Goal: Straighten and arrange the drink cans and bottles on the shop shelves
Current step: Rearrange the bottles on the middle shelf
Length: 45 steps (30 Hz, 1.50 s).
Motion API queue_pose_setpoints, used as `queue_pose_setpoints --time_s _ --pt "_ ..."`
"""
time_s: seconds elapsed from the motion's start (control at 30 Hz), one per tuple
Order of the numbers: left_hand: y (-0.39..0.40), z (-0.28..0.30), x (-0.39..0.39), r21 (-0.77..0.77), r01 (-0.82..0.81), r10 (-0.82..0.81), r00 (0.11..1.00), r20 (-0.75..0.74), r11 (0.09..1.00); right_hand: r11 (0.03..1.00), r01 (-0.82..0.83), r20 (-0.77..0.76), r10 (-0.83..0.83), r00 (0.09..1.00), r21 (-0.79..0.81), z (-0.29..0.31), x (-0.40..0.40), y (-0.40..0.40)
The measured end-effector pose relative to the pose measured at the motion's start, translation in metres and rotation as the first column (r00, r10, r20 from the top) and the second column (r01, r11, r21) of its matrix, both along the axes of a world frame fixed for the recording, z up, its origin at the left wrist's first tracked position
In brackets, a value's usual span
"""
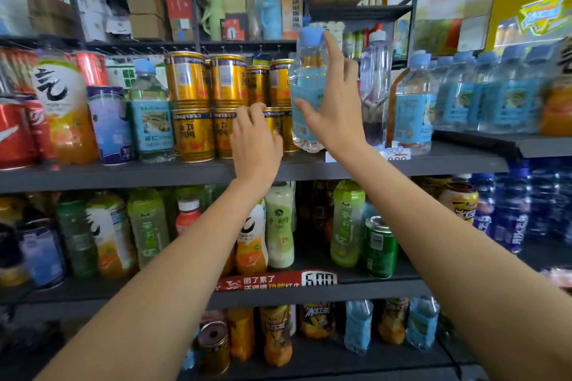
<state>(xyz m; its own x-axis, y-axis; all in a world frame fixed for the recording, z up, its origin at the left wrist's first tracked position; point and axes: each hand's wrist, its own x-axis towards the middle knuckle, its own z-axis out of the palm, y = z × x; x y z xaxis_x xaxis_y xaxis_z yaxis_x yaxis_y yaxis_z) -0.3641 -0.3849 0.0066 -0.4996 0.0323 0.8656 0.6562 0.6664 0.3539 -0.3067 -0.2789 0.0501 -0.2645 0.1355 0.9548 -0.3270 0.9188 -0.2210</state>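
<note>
On the upper shelf [123, 175], gold cans [192, 133] stand stacked in two rows. My left hand [255, 136] is in front of the lower row, its fingers curled onto the top of one gold can [223, 136]. Just to the right, a clear water bottle [308, 83] with a blue cap and blue label leans to the left. My right hand [335, 111] rests on its front with fingers spread: the thumb lies across the label and the index finger reaches up to the cap.
More blue-label water bottles [411, 108] fill the shelf to the right. Left of the gold cans are a water bottle [153, 120], a blue can [110, 127], a juice bottle [66, 108] and red cola cans [15, 133]. Lower shelves hold tea bottles [346, 223] and cans.
</note>
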Motion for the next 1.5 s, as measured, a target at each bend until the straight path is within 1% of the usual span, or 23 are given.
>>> queue_pose_setpoints --time_s 0.07,0.1,0.2,0.3,0.37,0.43,0.47,0.53,0.6,0.7,0.77,0.87,1.0,1.1,1.27,1.37,1.43,1.5 --pt "0.011 0.006 0.016 0.062 0.119 -0.11 0.986 -0.127 0.991 0.999 -0.01 -0.061 0.008 0.998 -0.034 0.0 0.008 0.005" --pt "0.02 0.01 0.025 0.072 0.189 -0.175 0.971 -0.165 0.979 0.998 -0.011 -0.099 0.005 0.995 -0.056 0.0 0.013 0.008" --pt "0.051 0.02 0.056 0.049 0.372 -0.36 0.918 -0.169 0.927 0.99 0.05 -0.215 -0.077 0.974 -0.132 0.005 0.033 0.024" --pt "0.086 0.02 0.081 -0.064 0.449 -0.453 0.878 -0.155 0.891 0.981 0.113 -0.277 -0.153 0.949 -0.158 0.011 0.059 0.06" --pt "0.118 0.016 0.103 -0.147 0.487 -0.501 0.863 -0.07 0.861 0.972 0.175 -0.269 -0.212 0.94 -0.154 0.012 0.078 0.096" --pt "0.161 0.012 0.124 -0.173 0.545 -0.542 0.838 0.067 0.82 0.964 0.211 -0.261 -0.248 0.933 -0.162 0.01 0.096 0.137" --pt "0.184 0.011 0.134 -0.146 0.579 -0.566 0.815 0.125 0.802 0.961 0.221 -0.252 -0.257 0.933 -0.164 0.008 0.105 0.159" --pt "0.23 0.011 0.152 -0.045 0.617 -0.603 0.781 0.161 0.786 0.959 0.249 -0.2 -0.272 0.941 -0.135 0.005 0.12 0.202" --pt "0.272 0.014 0.168 0.013 0.59 -0.582 0.792 0.187 0.807 0.946 0.314 -0.119 -0.322 0.939 -0.075 0.004 0.13 0.245" --pt "0.321 0.021 0.181 0.049 0.57 -0.56 0.784 0.268 0.82 0.929 0.367 -0.005 -0.368 0.93 -0.052 0.007 0.138 0.296" --pt "0.344 0.024 0.179 0.063 0.558 -0.548 0.779 0.305 0.828 0.933 0.356 0.081 -0.352 0.932 -0.047 0.01 0.139 0.318" --pt "0.368 0.027 0.173 0.054 0.539 -0.512 0.759 0.401 0.841 0.948 0.316 0.193 -0.303 0.933 -0.038 0.014 0.139 0.342" --pt "0.384 0.035 0.161 0.043 0.512 -0.475 0.758 0.448 0.858 0.953 0.294 0.337 -0.303 0.892 0.079 0.014 0.141 0.36" --pt "0.395 0.038 0.154 0.02 0.463 -0.416 0.776 0.474 0.886 0.971 0.223 0.358 -0.24 0.902 0.088 0.006 0.144 0.372" --pt "0.401 0.036 0.146 0.085 0.435 -0.423 0.784 0.455 0.897 0.992 0.11 0.389 -0.126 0.913 0.063 0.001 0.154 0.384" --pt "0.398 0.034 0.137 0.08 0.379 -0.376 0.823 0.426 0.922 0.991 0.074 0.431 -0.115 0.895 0.11 -0.004 0.154 0.383" --pt "0.395 0.035 0.128 0.082 0.332 -0.334 0.836 0.435 0.94 0.988 0.041 0.484 -0.108 0.868 0.147 -0.011 0.15 0.378" --pt "0.393 0.036 0.121 0.057 0.239 -0.239 0.861 0.449 0.969 0.981 0.02 0.546 -0.124 0.829 0.191 -0.015 0.143 0.373"
